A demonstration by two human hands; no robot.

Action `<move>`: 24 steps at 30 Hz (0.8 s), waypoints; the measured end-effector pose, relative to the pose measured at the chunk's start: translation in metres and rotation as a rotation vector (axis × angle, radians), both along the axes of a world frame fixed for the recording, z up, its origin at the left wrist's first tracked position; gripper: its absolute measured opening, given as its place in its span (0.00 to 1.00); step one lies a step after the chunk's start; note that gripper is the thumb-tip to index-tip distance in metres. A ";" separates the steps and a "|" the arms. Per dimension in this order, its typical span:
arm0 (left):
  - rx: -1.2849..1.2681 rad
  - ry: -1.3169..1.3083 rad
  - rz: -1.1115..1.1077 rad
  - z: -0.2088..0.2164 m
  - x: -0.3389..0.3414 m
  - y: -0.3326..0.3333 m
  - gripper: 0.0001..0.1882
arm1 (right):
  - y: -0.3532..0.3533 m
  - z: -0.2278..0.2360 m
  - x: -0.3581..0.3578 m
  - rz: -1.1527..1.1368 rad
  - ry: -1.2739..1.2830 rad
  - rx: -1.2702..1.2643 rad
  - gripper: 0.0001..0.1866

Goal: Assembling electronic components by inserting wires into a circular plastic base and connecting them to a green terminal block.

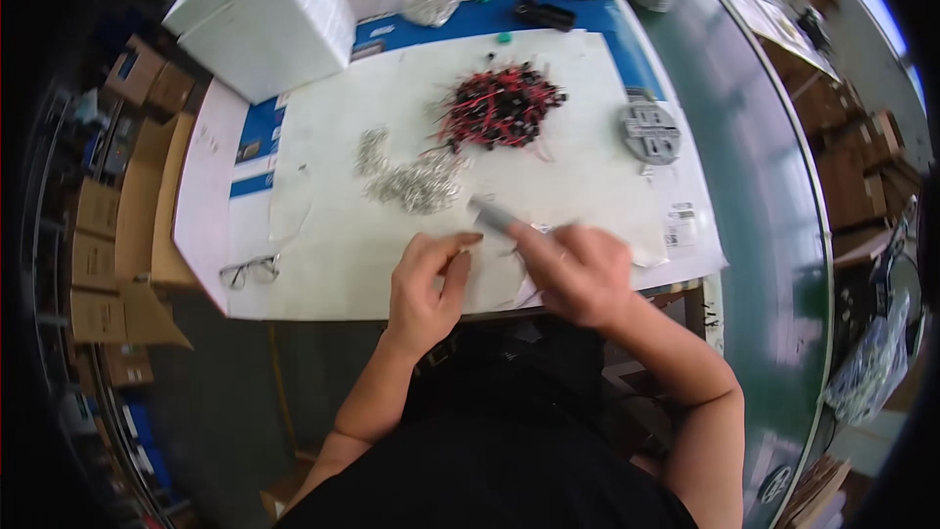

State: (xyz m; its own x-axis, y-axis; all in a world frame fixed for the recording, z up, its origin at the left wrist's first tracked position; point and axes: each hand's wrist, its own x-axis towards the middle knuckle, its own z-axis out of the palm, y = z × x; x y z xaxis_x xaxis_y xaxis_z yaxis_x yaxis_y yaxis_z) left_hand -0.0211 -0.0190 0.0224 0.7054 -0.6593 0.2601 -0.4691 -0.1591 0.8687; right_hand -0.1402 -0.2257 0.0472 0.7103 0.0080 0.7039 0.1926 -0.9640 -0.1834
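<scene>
My left hand (428, 284) is over the near part of the white work surface, thumb and fingertips pinched together. Whatever sits in that pinch is too small to make out. My right hand (583, 274), smeared by motion, grips a grey bar-shaped tool (494, 216) that points up and left. The tool's far end is close to the left fingertips, apart from them. Ahead of the left hand lies a loose heap of small silvery metal pieces (421, 183). Farther off is a pile of small black parts with red wires (499, 106).
A tall white box (264, 24) stands at the back left. Eyeglasses (251, 272) lie near the left front edge. At the right is a round grey slotted piece (650, 132). Along the back are a clear plastic bag (426, 2) and a black object (544, 15).
</scene>
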 end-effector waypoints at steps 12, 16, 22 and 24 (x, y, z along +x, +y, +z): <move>0.004 -0.041 0.196 -0.033 0.042 0.050 0.13 | -0.403 -0.077 -0.250 -1.435 0.128 0.235 0.24; 0.043 -0.138 0.192 -0.028 0.036 0.041 0.13 | -0.276 -0.019 -0.104 -1.008 0.246 0.502 0.17; 0.102 -0.178 0.099 -0.023 0.040 0.032 0.18 | -0.189 -0.009 -0.015 -0.600 0.537 0.477 0.13; 0.078 -0.235 0.110 -0.020 0.038 0.036 0.23 | -0.178 -0.005 -0.001 -0.571 0.557 0.427 0.13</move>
State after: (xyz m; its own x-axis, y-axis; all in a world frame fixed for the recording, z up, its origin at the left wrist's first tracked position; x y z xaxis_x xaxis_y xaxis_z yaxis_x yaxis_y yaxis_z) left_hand 0.0170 0.0167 0.0023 0.7004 -0.6063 0.3766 -0.6326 -0.2828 0.7210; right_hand -0.1408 -0.4034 0.0419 0.7647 -0.6333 0.1195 -0.5180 -0.7143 -0.4706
